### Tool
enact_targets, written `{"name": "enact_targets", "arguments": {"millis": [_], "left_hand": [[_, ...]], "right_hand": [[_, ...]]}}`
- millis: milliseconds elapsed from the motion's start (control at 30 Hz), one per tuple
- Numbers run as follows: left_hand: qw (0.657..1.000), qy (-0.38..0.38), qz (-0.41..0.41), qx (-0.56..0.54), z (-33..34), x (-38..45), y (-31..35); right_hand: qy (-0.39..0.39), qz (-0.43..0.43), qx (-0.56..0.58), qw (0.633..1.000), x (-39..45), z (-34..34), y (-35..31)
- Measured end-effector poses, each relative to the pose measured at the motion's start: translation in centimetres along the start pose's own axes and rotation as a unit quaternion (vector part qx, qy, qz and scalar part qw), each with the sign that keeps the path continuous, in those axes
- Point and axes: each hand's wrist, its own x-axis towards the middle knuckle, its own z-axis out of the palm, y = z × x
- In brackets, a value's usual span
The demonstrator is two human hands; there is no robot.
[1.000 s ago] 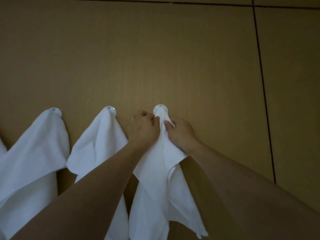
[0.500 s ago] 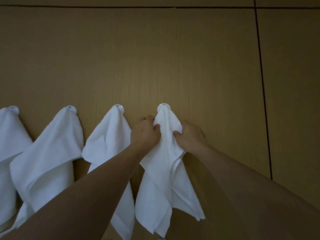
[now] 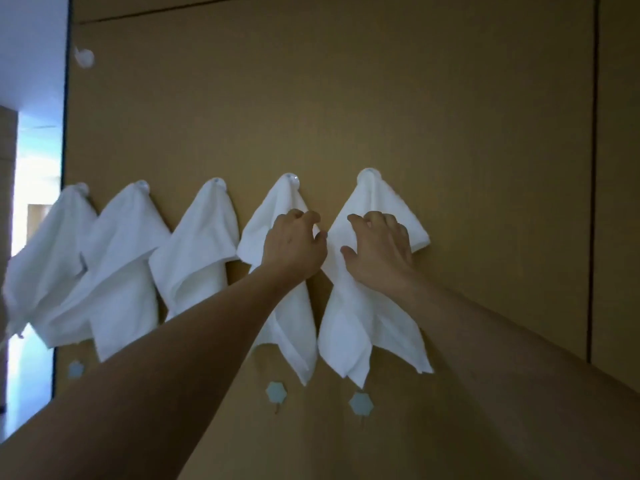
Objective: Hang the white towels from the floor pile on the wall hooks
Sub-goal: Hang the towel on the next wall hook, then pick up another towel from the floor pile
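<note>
Five white towels (image 3: 372,271) on hooks (image 3: 369,173) along the tan wall panel (image 3: 450,116), bright doorway (image 3: 31,150) left of it, my left hand (image 3: 294,245) and right hand (image 3: 379,249) now loosely spread, no longer pinching the rightmost towel, view pulled back.

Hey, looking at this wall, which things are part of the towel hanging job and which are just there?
Part of the job:
five white towels on the row of hooks
left hand
right hand

Just there:
spare hook, upper left
hexagon stickers below
doorway, left
</note>
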Motion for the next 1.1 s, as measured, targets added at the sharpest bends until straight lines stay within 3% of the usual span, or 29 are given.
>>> {"name": "enact_targets", "arguments": {"millis": [267,500,867,1100], "left_hand": [[0.992,-0.031,-0.048,0.111,-7.7,-7.4,-7.8],[0.969,-0.051,-0.134,0.203,-17.9,-16.8,-17.1],[0.882,-0.117,-0.298,0.344,-42.7,-37.0,-34.0],[0.804,-0.107,-0.417,0.410,-60.2,-51.3,-38.4]], "right_hand": [[-0.029,-0.096,0.068,0.993,-3.6,2.5,-11.0],[-0.068,-0.159,0.177,0.969,-8.6,4.0,-26.5],[-0.194,-0.274,0.298,0.894,-21.6,1.2,-59.0],[-0.245,-0.381,0.370,0.811,-31.8,-5.4,-79.2]]}}
